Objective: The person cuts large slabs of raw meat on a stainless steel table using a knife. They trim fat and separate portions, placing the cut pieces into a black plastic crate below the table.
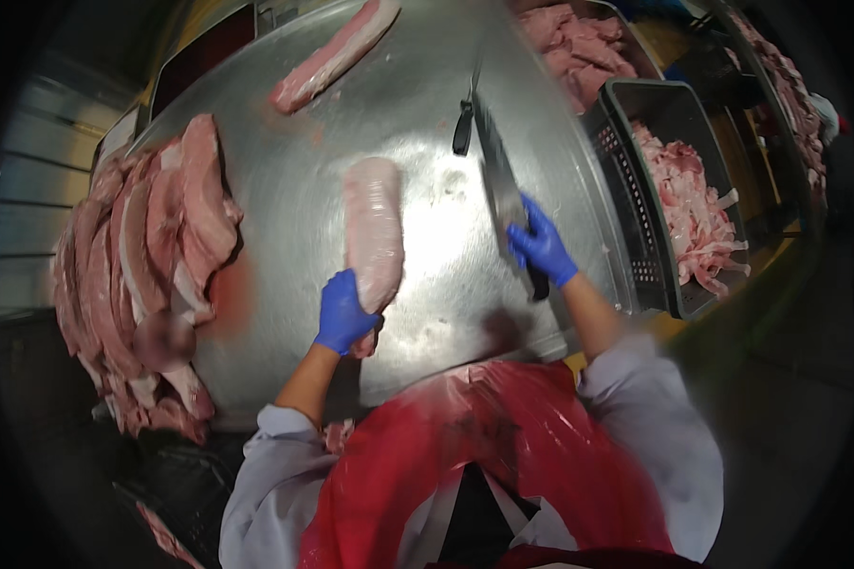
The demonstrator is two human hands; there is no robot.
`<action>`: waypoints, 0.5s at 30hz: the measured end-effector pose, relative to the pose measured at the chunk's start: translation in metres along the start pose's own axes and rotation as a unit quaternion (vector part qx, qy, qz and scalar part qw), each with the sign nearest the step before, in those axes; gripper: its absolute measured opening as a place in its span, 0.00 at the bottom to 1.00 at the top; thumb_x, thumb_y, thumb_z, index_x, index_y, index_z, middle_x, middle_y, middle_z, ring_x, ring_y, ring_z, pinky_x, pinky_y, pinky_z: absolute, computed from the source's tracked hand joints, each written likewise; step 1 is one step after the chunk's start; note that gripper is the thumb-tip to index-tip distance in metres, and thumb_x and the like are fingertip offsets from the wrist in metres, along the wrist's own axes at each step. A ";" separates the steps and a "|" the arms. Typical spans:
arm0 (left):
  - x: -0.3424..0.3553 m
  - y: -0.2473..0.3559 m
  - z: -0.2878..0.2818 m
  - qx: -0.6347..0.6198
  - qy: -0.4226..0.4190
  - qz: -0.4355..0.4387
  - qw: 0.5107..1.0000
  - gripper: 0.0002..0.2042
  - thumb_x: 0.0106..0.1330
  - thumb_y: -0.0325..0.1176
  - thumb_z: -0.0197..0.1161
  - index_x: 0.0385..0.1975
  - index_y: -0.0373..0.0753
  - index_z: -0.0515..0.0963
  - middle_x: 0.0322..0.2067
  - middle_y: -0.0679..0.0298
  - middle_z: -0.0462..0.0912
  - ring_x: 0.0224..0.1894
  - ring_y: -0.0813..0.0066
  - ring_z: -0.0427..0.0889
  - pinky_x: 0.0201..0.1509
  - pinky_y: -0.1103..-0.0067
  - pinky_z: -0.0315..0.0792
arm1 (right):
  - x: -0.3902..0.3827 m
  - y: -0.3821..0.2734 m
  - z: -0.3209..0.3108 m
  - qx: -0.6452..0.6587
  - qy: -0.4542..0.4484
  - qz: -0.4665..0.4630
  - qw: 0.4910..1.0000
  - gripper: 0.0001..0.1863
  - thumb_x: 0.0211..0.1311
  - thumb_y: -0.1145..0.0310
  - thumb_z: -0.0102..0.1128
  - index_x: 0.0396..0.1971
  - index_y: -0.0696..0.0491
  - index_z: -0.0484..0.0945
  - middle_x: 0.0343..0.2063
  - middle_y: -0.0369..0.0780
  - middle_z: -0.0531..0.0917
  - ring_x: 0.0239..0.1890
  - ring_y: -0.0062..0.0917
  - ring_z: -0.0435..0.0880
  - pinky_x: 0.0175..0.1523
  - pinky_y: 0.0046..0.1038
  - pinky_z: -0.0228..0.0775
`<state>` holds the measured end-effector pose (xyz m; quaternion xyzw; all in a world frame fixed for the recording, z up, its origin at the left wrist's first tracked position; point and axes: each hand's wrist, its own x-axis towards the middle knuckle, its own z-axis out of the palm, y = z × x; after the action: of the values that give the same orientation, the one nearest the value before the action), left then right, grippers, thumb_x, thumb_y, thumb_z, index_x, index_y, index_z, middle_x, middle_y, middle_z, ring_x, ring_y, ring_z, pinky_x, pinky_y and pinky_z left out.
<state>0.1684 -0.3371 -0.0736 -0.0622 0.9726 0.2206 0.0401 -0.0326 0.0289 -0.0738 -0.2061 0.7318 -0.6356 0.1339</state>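
- The long pale piece of meat (375, 223) lay in the middle of the shiny counter (280, 190), with its near end close to you.
- Your left hand (343, 311) touched that near end on its left side. I could not tell if the fingers were squeezing the meat or just resting on it.
- Your right hand (546, 248) was right of the meat. Its fingers looked clamped on the big knife (500, 171), right where the blade met the handle.
- The big knife pointed away from you. Some fingers seemed very close to the blade, so a slip of your hand could have cut you through the thin blue glove.
- The small knife (462, 130) lay just left of the big blade's far part. If the big knife swung left, it could have knocked the small one.
- The meat and counter looked wet. If you held too lightly, the meat could have slid and let the blade jump toward your left hand.
- A pile of meat (152, 237) sat at the left edge. Its near pieces hung low, so a bump could have made some fall.
- On the right, the dark crate (642, 232) of scraps stood near your right arm. A wide elbow swing could have hit it.
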 end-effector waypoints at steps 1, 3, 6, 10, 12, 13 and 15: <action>-0.012 0.013 0.001 0.037 -0.014 0.049 0.998 0.38 0.37 0.39 0.77 0.52 0.32 0.71 0.42 0.48 0.77 0.45 0.45 0.77 0.53 0.59 0.72 | 0.021 -0.053 -0.001 0.060 -0.008 0.108 0.992 0.37 0.68 0.62 0.66 0.73 0.54 0.61 0.37 0.38 0.83 0.26 0.14 0.77 0.31 0.21 0.73; -0.013 0.033 -0.014 0.075 -0.085 0.143 0.983 0.38 0.40 0.38 0.76 0.55 0.33 0.70 0.48 0.48 0.76 0.50 0.47 0.76 0.57 0.60 0.70 | 0.067 -0.103 -0.011 0.022 -0.039 0.038 0.998 0.32 0.69 0.58 0.65 0.68 0.52 0.67 0.34 0.35 0.82 0.25 0.12 0.76 0.27 0.19 0.70; 0.016 0.024 -0.015 0.133 -0.105 0.252 0.953 0.39 0.46 0.39 0.73 0.64 0.43 0.69 0.61 0.50 0.71 0.62 0.50 0.72 0.67 0.58 0.65 | 0.121 -0.126 -0.023 -0.002 -0.120 0.044 0.992 0.30 0.69 0.58 0.64 0.66 0.54 0.68 0.32 0.38 0.82 0.23 0.15 0.76 0.23 0.20 0.69; 0.046 0.016 -0.001 0.191 -0.036 0.195 0.961 0.36 0.50 0.34 0.71 0.65 0.61 0.73 0.75 0.50 0.55 0.77 0.45 0.51 0.78 0.54 0.49 | 0.131 -0.090 -0.017 -0.028 -0.185 0.031 0.982 0.31 0.71 0.58 0.62 0.67 0.56 0.67 0.29 0.38 0.83 0.22 0.17 0.77 0.24 0.23 0.71; 0.063 0.003 0.013 0.092 -0.002 0.105 0.990 0.38 0.48 0.36 0.73 0.65 0.62 0.72 0.76 0.48 0.50 0.78 0.41 0.46 0.79 0.52 0.46 | 0.128 -0.056 -0.012 -0.085 -0.176 0.027 0.980 0.30 0.70 0.56 0.62 0.67 0.54 0.68 0.27 0.40 0.83 0.20 0.17 0.78 0.25 0.24 0.72; 0.070 -0.009 0.024 0.044 0.015 0.054 0.997 0.39 0.48 0.36 0.73 0.66 0.63 0.72 0.77 0.47 0.48 0.78 0.39 0.44 0.79 0.51 0.44 | 0.126 -0.037 -0.004 -0.084 -0.181 0.029 0.979 0.29 0.70 0.55 0.62 0.65 0.53 0.69 0.27 0.40 0.83 0.20 0.18 0.78 0.25 0.24 0.72; 0.088 0.000 0.044 0.050 0.034 -0.119 0.991 0.46 0.47 0.40 0.77 0.71 0.55 0.63 0.77 0.43 0.44 0.78 0.35 0.39 0.77 0.48 0.49 | 0.105 0.001 0.022 -0.029 -0.160 0.068 0.984 0.27 0.70 0.54 0.61 0.63 0.51 0.71 0.26 0.40 0.83 0.19 0.19 0.78 0.25 0.25 0.73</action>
<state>0.0836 -0.3276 -0.1221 -0.1834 0.9688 0.1627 0.0359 -0.1153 -0.0396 -0.0713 -0.2583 0.7316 -0.5624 0.2861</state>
